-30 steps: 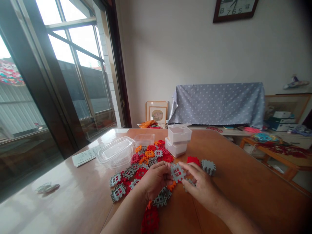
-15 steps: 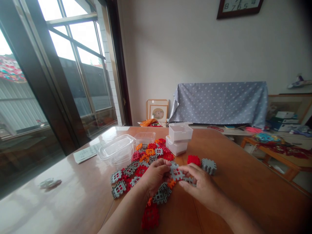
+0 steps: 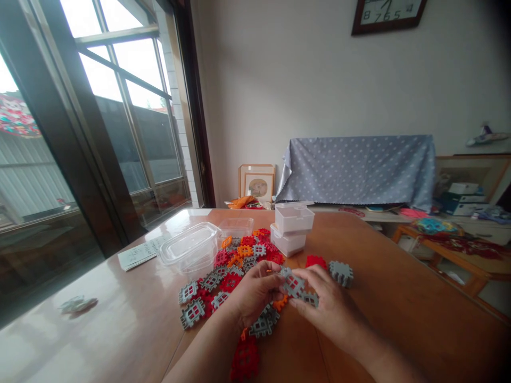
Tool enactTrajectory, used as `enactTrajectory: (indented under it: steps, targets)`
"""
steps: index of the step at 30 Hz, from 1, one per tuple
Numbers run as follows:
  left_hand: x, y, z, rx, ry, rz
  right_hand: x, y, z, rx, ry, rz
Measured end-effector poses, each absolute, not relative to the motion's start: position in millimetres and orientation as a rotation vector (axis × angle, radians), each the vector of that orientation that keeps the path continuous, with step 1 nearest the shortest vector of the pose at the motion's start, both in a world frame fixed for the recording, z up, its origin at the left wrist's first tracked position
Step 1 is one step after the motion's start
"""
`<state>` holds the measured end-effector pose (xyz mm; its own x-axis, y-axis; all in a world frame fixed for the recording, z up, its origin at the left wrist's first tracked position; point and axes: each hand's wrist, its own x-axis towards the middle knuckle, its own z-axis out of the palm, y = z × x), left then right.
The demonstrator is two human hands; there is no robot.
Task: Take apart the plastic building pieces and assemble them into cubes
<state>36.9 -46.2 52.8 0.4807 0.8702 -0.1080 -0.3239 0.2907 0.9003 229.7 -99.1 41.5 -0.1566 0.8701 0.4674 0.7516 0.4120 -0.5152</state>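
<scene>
I read the numerals 8, 7, 6, 5 on the wall clock [image 3: 389, 15]. Print on the paper sheet [image 3: 140, 252] lying on the tabletop [image 3: 399, 319] is illegible.

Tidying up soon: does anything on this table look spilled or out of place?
Yes: the plastic tiles lie strewn in a loose heap on the table, outside the clear tub beside them. The left hand and right hand pinch a grey tile together.

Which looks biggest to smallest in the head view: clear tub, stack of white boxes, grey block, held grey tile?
1. clear tub
2. stack of white boxes, somewhat smaller
3. grey block and held grey tile: these look alike and their nearness differs, so they are unranked
</scene>
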Motion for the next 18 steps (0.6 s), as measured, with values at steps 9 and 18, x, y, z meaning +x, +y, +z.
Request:
enactTrajectory:
  steps: [9,18]
  targets:
    - [37,-43,50,1.093,0.750,0.871,236,-106,51,-1.316,-2.060,0.246]
    - [38,-45,48,1.141,0.703,0.804,245,-100,47,-1.352,-2.062,0.348]
